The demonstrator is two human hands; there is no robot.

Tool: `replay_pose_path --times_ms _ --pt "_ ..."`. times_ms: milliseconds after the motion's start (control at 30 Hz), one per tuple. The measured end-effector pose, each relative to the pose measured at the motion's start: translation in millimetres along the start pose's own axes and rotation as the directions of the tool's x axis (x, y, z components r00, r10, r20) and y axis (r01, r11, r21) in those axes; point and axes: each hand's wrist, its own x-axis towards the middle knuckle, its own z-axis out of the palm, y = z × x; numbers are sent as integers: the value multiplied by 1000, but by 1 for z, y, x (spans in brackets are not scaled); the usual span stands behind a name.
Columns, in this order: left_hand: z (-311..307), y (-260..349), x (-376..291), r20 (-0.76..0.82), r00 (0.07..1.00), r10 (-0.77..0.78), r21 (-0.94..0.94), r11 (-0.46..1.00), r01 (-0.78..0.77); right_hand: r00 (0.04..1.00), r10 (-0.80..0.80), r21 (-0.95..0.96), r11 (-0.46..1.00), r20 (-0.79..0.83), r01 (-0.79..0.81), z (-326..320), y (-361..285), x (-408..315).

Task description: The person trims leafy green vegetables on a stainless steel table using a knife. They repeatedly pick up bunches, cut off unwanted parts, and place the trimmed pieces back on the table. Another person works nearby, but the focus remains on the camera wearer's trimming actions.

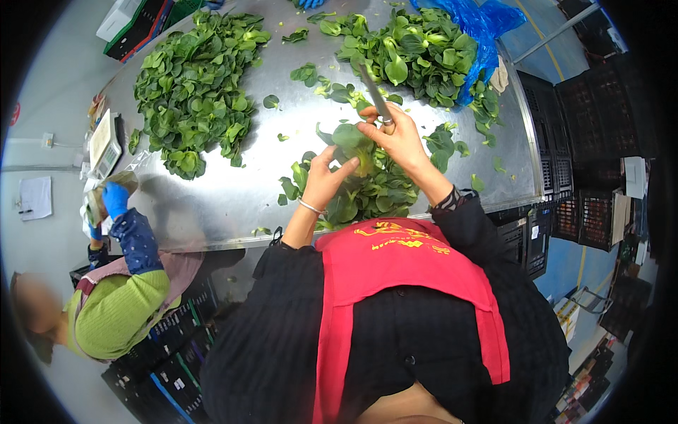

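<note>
My left hand [327, 177] grips a head of green bok choy [350, 137], its pale yellow-green base between thumb and fingers. In my right hand [398, 137] is a knife [374, 91], held by its handle with the blade pointing up and away from me. The right thumb and fingertips are close to the leaves of the held head; whether they touch it I cannot tell. Beneath both hands, a pile of bok choy [371, 193] lies against the near edge of the steel table [286, 119], in front of my red apron.
A large bok choy heap [196, 90] covers the table's left part. Another heap [418, 53] lies far right, beside a blue plastic bag [479, 37]. Left, a gloved co-worker [116, 297] handles a bag near a scale [105, 144]. Black crates [551, 143] stand right.
</note>
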Motion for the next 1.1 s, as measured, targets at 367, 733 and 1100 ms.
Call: replay_pose_path --times_ms 367,733,1100 --pt "-1 11 -11 232 966 -116 -23 992 125 912 75 -124 992 402 -27 -5 3 8" --pt "-84 14 -7 -87 973 -214 -346 922 171 953 -57 -395 916 -297 -68 -54 38 29" --pt "-250 -35 58 -810 463 -359 -498 839 -221 915 264 16 962 -305 -272 -52 97 -26"
